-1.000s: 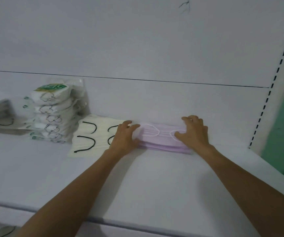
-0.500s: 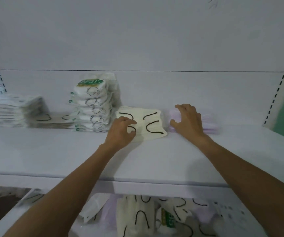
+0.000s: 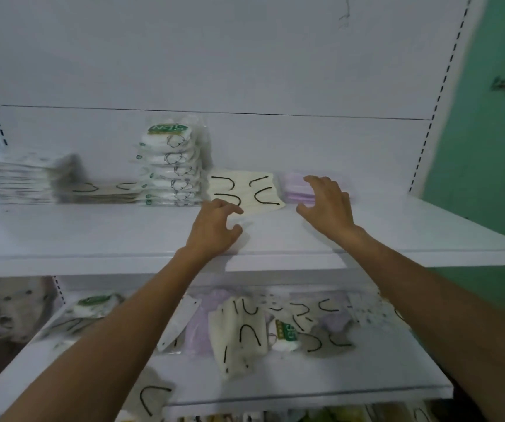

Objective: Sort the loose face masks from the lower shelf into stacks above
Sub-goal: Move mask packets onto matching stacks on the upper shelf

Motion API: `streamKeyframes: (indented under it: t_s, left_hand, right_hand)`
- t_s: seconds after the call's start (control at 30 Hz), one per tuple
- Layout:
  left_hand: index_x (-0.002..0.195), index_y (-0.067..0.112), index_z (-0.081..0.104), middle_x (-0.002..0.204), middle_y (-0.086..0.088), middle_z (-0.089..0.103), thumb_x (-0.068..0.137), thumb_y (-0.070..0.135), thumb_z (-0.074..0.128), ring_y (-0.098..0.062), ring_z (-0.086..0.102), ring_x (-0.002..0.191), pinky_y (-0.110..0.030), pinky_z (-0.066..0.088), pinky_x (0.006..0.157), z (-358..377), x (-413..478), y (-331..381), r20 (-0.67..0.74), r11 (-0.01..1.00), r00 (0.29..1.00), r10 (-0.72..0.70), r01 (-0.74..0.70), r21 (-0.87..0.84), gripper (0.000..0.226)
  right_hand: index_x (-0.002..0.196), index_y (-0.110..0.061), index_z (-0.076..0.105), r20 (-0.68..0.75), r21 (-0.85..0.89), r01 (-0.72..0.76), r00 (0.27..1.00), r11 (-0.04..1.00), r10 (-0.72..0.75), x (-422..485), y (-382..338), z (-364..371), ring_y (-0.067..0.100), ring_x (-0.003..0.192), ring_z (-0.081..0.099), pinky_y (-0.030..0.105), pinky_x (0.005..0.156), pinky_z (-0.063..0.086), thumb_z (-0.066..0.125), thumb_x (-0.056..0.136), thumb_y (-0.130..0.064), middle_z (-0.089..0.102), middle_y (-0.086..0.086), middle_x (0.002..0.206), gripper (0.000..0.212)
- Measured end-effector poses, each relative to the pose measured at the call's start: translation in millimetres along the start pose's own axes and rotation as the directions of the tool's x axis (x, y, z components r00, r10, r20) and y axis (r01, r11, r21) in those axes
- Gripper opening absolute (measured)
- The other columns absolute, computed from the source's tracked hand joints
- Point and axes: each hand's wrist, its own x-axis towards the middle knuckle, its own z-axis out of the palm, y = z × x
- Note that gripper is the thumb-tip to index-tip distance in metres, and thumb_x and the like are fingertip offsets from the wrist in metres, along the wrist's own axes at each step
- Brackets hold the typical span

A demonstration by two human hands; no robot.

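Observation:
On the upper shelf (image 3: 93,239) stand sorted stacks: grey masks (image 3: 17,181) at the left, flat beige masks (image 3: 108,191), a tall pile of packaged white masks (image 3: 170,166), cream masks with black loops (image 3: 243,191) and lilac masks (image 3: 295,188). My left hand (image 3: 214,229) hovers over the shelf just in front of the cream stack, fingers loosely curled and holding nothing. My right hand (image 3: 329,208) is spread and relaxed, just in front of the lilac stack. Loose masks (image 3: 245,330) lie jumbled on the lower shelf (image 3: 275,388).
A white back panel rises behind the shelves, with slotted uprights (image 3: 437,95) at both sides. A green wall (image 3: 488,147) is at the right. One cream mask (image 3: 151,397) lies at the lower shelf's front edge.
Both hands have drawn back from the lilac stack toward the shelf's front edge. My view has tilted down, bringing the lower shelf and its loose masks into sight.

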Motion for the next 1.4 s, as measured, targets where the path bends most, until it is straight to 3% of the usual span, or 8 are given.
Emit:
streamKeyframes:
  t_s: [0.17,0.3,0.6,0.8,1.0,1.17,1.4]
  left_hand:
    - [0.112,0.01,0.064,0.116,-0.013,0.053,0.082,0.015,0.065,-0.028,0.045,0.111,-0.02,0.028,0.086,-10.1,-51.9,23.6,-0.104,0.996,0.992,-0.078,0.073,-0.045,0.031]
    - [0.109,0.008,0.065,0.109,-0.015,0.054,0.08,0.015,0.066,-0.028,0.048,0.104,-0.021,0.03,0.082,-21.1,-104.4,25.7,-0.105,0.996,0.991,-0.086,0.085,-0.018,0.03]
    - [0.113,0.011,0.062,0.115,-0.012,0.053,0.083,0.02,0.063,-0.026,0.046,0.113,-0.026,0.033,0.089,-14.4,-167.0,-7.7,0.09,0.983,0.979,-0.181,0.184,-0.025,0.031]
    - [0.112,0.009,0.065,0.118,-0.015,0.055,0.082,0.017,0.065,-0.031,0.048,0.113,-0.033,0.036,0.093,-3.8,-207.4,-57.9,0.162,0.975,0.962,-0.22,0.222,0.007,0.031]
    - [0.113,0.009,0.065,0.118,-0.019,0.055,0.08,0.018,0.066,-0.035,0.048,0.113,-0.036,0.038,0.092,14.6,-239.3,-95.9,0.274,0.957,0.92,-0.281,0.288,0.014,0.034]
    - [0.117,0.007,0.061,0.12,-0.021,0.053,0.08,0.014,0.066,-0.036,0.045,0.116,-0.034,0.034,0.097,46.3,-244.6,-110.9,0.336,0.938,0.887,-0.317,0.346,-0.03,0.038]
    - [0.126,0.01,0.055,0.123,-0.021,0.049,0.083,0.019,0.065,-0.033,0.045,0.117,-0.031,0.034,0.097,97.7,-227.3,-127.3,0.4,0.892,0.821,-0.408,0.452,-0.018,0.046]
  right_hand:
    - [0.132,-0.011,0.045,-0.024,0.028,-0.027,0.999,0.999,0.028,-44.7,1.3,-25.1,0.027,0.119,0.045,0.036,0.094,0.035,0.06,0.085,-0.026,0.053,0.01,0.126,0.051]
    - [0.121,-0.009,0.051,-0.02,0.082,-0.053,0.998,0.995,0.055,-81.7,-3.0,-33.7,0.025,0.109,0.049,0.034,0.084,0.038,0.059,0.085,-0.023,0.055,0.009,0.114,0.039]
    - [0.118,-0.009,0.052,0.076,0.046,-0.021,0.997,0.999,0.018,-150.0,-41.1,-11.4,0.021,0.092,0.055,0.029,0.071,0.04,0.055,0.087,-0.019,0.058,0.006,0.107,0.033]
    - [0.116,-0.009,0.054,0.146,0.052,-0.118,0.983,0.992,0.109,-183.3,-56.2,35.8,0.025,0.094,0.057,0.032,0.074,0.041,0.057,0.087,-0.021,0.059,0.007,0.106,0.032]
    - [0.119,-0.011,0.052,0.281,0.045,-0.226,0.938,0.973,0.205,-217.8,-64.0,85.0,0.027,0.105,0.057,0.031,0.079,0.043,0.058,0.088,-0.024,0.058,0.008,0.118,0.035]
    - [0.114,-0.003,0.056,0.304,0.011,-0.259,0.921,0.966,0.243,-227.9,-48.6,118.3,0.032,0.102,0.058,0.041,0.08,0.05,0.06,0.087,-0.021,0.061,0.016,0.113,0.034]
    - [0.12,0.001,0.053,0.425,0.032,-0.313,0.864,0.949,0.27,-211.2,-2.4,159.5,0.035,0.105,0.057,0.042,0.085,0.048,0.064,0.084,-0.017,0.059,0.021,0.115,0.041]
